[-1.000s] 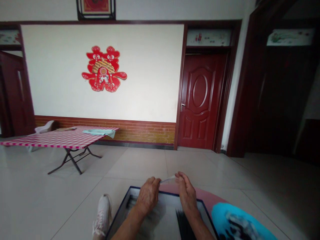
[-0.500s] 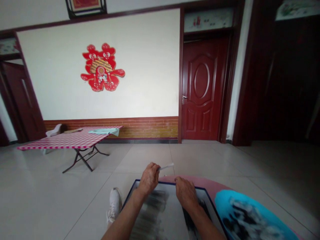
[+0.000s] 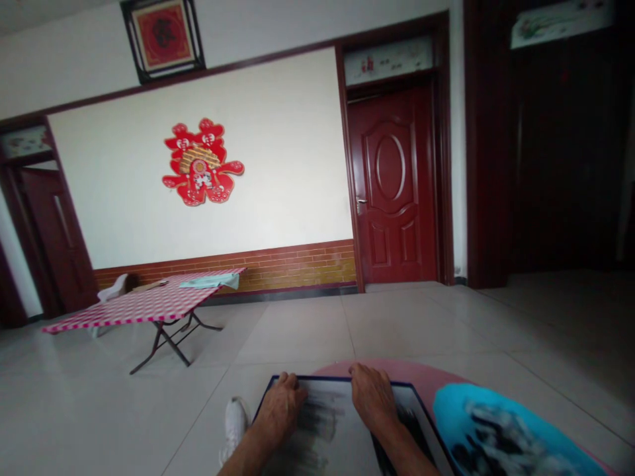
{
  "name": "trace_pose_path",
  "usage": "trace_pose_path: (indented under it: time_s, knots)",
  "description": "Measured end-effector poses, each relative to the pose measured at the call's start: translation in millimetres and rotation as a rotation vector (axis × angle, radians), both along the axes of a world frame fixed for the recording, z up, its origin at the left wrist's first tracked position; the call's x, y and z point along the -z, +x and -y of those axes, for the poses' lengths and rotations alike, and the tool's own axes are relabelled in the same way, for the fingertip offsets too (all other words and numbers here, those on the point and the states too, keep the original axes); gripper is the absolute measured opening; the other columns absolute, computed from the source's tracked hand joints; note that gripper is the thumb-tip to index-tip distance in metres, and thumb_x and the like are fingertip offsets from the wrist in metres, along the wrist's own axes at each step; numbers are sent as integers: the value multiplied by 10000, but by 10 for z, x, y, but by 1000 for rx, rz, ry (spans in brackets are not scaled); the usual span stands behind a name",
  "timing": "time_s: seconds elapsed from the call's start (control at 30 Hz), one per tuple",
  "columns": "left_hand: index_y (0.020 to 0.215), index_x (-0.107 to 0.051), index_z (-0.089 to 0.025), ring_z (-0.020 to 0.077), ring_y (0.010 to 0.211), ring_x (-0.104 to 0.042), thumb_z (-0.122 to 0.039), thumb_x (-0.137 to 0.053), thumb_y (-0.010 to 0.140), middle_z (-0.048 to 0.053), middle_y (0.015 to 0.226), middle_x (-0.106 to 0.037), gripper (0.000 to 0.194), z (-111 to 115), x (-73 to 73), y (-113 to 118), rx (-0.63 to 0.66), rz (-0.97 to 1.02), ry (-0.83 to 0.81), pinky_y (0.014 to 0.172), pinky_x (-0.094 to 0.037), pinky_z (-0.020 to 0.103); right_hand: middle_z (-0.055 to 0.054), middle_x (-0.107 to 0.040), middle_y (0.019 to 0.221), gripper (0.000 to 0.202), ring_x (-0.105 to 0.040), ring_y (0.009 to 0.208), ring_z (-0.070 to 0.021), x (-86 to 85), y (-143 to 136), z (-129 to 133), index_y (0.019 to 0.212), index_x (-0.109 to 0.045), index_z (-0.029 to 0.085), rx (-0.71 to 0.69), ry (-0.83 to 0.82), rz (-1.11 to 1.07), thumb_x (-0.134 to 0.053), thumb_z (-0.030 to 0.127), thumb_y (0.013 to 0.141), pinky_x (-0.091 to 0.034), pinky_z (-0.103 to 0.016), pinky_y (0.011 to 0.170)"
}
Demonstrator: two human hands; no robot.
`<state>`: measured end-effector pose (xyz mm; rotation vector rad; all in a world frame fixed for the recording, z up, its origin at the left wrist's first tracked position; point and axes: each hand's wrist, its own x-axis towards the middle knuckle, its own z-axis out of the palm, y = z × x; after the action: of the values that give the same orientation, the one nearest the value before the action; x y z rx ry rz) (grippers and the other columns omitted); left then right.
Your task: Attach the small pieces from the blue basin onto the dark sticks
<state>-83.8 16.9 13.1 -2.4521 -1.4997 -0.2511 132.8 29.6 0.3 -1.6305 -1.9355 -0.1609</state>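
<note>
A shallow pale tray (image 3: 342,433) with a dark blue rim lies in front of me. Rows of thin dark strands (image 3: 317,423) spread over its left side, and a thicker black bundle (image 3: 409,430) lies along the right. At the far left part of the rim, my left hand (image 3: 280,408) is closed with its fingers curled down; whatever they hold is hidden. My right hand (image 3: 373,395) is closed too, fingertips bent at the far rim, their contents out of sight. The forearms cover part of the tray.
Right of the tray stands a bright blue basin (image 3: 449,410) with blurred black and whitish pieces inside. A pink round surface (image 3: 421,375) shows beneath. A white shoe (image 3: 235,420) is at the left. Farther off is a folding table (image 3: 163,301) with a checked cloth, before a wall and red door (image 3: 391,178).
My left hand has come down and toward me to the tray's far rim; the thin whitish strip it held no longer shows. The right hand stays by the rim. The view has tilted up.
</note>
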Motion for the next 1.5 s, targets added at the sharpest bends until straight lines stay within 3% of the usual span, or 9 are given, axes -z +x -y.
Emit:
trace_pose_path:
  time_s: [0.27,0.57,0.77,0.93,1.5]
  knots:
    - [855,-628,-177,224,935,-478,-118,-376,831,86,933,-563,261,-56,85,-101,-54,18,-113,768,-413,306,-48,-678,856,281,-589,862,-205,42,9,-17,907,-609,191,6,14,20,-337,130,868,-247,-319,778]
    - [896,-562,-185,229,933,-489,-209,-434,831,77,947,-543,146,26,71,-27,66,27,-107,828,-393,354,-49,-681,861,281,-587,853,-195,24,9,-14,911,-609,195,6,-3,15,-337,138,870,-247,-316,774]
    - [958,-540,-159,248,888,-545,-229,-537,746,109,1006,-559,223,45,110,-95,54,-57,-186,782,-427,373,-55,-682,865,274,-587,856,-201,8,3,-12,919,-605,190,2,-22,11,-338,150,871,-241,-323,770]
    - [913,-560,-145,255,866,-569,-194,-510,743,122,975,-593,183,14,146,-45,24,-127,-240,762,-441,380,-54,-678,859,273,-583,848,-202,11,3,-14,907,-602,192,6,-16,16,-336,147,868,-238,-325,768]
    - [868,-616,-136,268,857,-589,-165,-489,731,128,940,-624,189,135,-32,7,40,-79,-287,752,-453,380,-52,-682,849,257,-586,847,-199,3,4,-22,890,-600,193,6,-36,11,-346,160,869,-239,-322,759]
